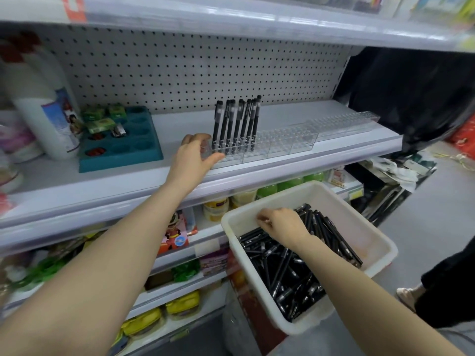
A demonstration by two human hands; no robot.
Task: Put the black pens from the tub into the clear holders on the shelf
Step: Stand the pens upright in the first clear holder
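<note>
Work looks barely begun: eight or so black pens (237, 124) stand at the left end of the clear holders (290, 143) on the shelf (295, 113), while the near tub (365, 235) lies heaped with more. The left hand (191, 160) clasps the holders' left end. The right hand (282, 227) curls among the tub's pens, and I cannot tell whether it grips one.

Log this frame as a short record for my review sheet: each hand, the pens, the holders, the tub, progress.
left hand: grips the left end of the near clear holder on the shelf
right hand: inside the white tub, fingers curled over the loose pens; whether it holds one cannot be told
standing pens: seven or so, upright, at the near holder's left end
far clear holder: no pens
progress: most slots unfilled, many pens in the tub
</note>
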